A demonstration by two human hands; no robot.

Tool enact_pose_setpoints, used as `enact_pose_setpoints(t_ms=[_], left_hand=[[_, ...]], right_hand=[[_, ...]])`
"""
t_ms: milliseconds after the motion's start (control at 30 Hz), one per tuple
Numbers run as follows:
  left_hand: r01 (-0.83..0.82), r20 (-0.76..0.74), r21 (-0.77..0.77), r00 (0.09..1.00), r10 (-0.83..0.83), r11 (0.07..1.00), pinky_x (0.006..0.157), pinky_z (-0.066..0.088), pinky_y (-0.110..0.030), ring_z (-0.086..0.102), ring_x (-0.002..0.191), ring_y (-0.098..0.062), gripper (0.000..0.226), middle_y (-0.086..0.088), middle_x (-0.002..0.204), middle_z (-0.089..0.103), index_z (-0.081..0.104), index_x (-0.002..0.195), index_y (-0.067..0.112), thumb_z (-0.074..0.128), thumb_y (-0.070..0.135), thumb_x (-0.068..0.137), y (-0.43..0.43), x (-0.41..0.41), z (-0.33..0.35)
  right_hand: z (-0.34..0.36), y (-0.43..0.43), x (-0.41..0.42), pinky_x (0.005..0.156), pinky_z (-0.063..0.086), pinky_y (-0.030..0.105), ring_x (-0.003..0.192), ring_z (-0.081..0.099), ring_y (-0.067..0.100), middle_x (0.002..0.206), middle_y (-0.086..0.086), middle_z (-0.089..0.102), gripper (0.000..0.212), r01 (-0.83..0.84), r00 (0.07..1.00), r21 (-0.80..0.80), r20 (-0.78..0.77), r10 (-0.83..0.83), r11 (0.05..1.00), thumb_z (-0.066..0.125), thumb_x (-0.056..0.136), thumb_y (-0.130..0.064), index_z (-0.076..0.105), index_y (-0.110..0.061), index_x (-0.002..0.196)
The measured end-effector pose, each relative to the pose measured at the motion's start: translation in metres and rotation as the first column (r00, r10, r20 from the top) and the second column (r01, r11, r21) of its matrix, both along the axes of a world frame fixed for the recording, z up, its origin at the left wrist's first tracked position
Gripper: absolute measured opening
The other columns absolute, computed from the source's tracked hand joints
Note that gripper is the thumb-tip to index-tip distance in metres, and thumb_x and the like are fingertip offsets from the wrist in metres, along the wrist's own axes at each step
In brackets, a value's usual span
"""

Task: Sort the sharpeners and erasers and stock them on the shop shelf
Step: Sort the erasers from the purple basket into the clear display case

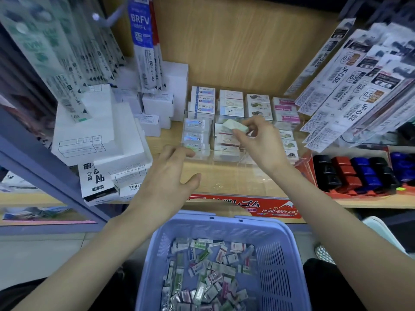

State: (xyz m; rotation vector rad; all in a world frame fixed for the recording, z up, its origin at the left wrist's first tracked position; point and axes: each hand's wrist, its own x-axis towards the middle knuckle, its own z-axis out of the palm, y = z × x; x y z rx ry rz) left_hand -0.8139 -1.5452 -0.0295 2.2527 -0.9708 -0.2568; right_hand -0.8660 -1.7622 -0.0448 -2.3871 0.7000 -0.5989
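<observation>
My right hand pinches a pale green wrapped eraser over the second column of a clear display tray on the wooden shelf. The tray's columns hold rows of wrapped erasers. My left hand reaches to the tray's front left corner with fingers extended, its fingertips touching the clear edge. Below me a lilac plastic basket holds several loose wrapped erasers.
White boxes are stacked on the shelf's left. Refill packets hang above left and more packets hang on the right. A red tray of black, red and blue sharpeners sits at right. A red eraser sign lines the shelf edge.
</observation>
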Motion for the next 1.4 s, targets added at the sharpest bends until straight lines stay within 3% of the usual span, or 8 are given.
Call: enact_pose_setpoints(t_ms=[200,300,400,533,700,933,1200,1400], left_hand=[[0.018,-0.019,-0.006,1.0,-0.018,1.0,0.093,0.03,-0.021,0.044,0.12,-0.016,0.036,0.001,0.126,0.044,0.052,0.124,0.016,0.059,0.022,0.089,-0.002,-0.005,0.002],[0.007,-0.011,-0.014,1.0,-0.007,1.0,0.09,0.031,-0.02,0.046,0.117,-0.016,0.035,0.002,0.126,0.045,0.053,0.123,0.016,0.059,0.022,0.089,0.0,-0.004,0.004],[0.012,-0.004,-0.016,1.0,-0.012,1.0,0.087,0.03,-0.018,0.048,0.115,-0.016,0.033,0.003,0.122,0.046,0.054,0.122,0.015,0.058,0.021,0.089,0.003,-0.002,0.003],[0.027,-0.01,-0.005,1.0,-0.027,1.0,0.084,0.03,-0.016,0.047,0.114,-0.013,0.03,0.011,0.111,0.04,0.055,0.121,0.015,0.057,0.022,0.091,0.005,-0.002,0.001],[0.03,-0.019,-0.004,0.999,-0.03,1.0,0.09,0.034,-0.021,0.047,0.115,-0.013,0.028,0.01,0.113,0.045,0.056,0.119,0.016,0.056,0.022,0.091,0.004,-0.001,0.0],[0.047,-0.03,0.012,0.998,-0.046,0.999,0.094,0.038,-0.028,0.05,0.114,-0.016,0.026,0.002,0.119,0.055,0.059,0.116,0.016,0.056,0.022,0.091,0.005,-0.003,-0.003],[0.057,-0.009,0.0,0.998,-0.057,0.998,0.092,0.037,-0.026,0.05,0.114,-0.016,0.026,0.003,0.117,0.054,0.059,0.116,0.015,0.055,0.022,0.091,0.009,-0.001,-0.007],[0.154,0.037,0.022,0.987,-0.155,0.988,0.092,0.04,-0.031,0.052,0.109,-0.021,0.031,-0.004,0.119,0.053,0.056,0.12,0.01,0.057,0.017,0.09,0.018,-0.02,-0.022]], right_hand=[[-0.014,0.011,0.002,0.066,0.033,0.03,0.078,0.05,0.024,0.069,0.004,0.057,0.044,-0.072,0.972,-0.262,-0.235,0.009,0.962,0.064,0.081,-0.052,0.049,-0.011,0.073],[-0.01,0.014,-0.001,0.079,0.033,0.031,0.085,0.046,0.022,0.068,-0.002,0.055,0.042,-0.115,0.981,-0.1,-0.17,0.097,0.988,0.046,0.096,-0.042,0.059,-0.012,0.07],[-0.007,-0.003,-0.003,0.089,0.03,0.032,0.106,0.044,0.028,0.105,0.005,0.063,0.028,-0.211,0.963,-0.173,-0.204,0.175,0.962,0.042,0.095,-0.004,0.065,-0.011,0.11],[0.002,-0.032,0.004,0.108,0.024,0.042,0.131,0.028,0.028,0.142,-0.003,0.046,0.068,-0.532,0.778,-0.306,-0.544,0.313,0.79,0.043,0.08,0.018,0.048,-0.02,0.136],[0.012,-0.037,0.01,0.1,0.029,0.035,0.118,0.034,0.028,0.129,0.002,0.053,0.054,-0.566,0.758,-0.31,-0.561,0.334,0.764,0.046,0.085,0.009,0.054,-0.017,0.131],[0.022,-0.032,0.021,0.098,0.026,0.034,0.115,0.034,0.024,0.125,0.001,0.054,0.045,-0.608,0.665,-0.279,-0.691,0.283,0.744,0.06,0.089,-0.036,0.052,-0.025,0.132],[0.018,-0.025,0.015,0.101,0.03,0.042,0.111,0.04,0.024,0.103,0.001,0.062,0.026,-0.511,0.746,-0.152,-0.568,0.348,0.846,0.055,0.091,-0.038,0.066,-0.024,0.11],[0.015,-0.005,-0.024,0.107,0.018,0.034,0.131,0.027,0.025,0.136,0.005,0.046,0.042,-0.41,0.836,-0.101,-0.44,0.33,0.906,0.052,0.095,-0.026,0.048,-0.021,0.136]])
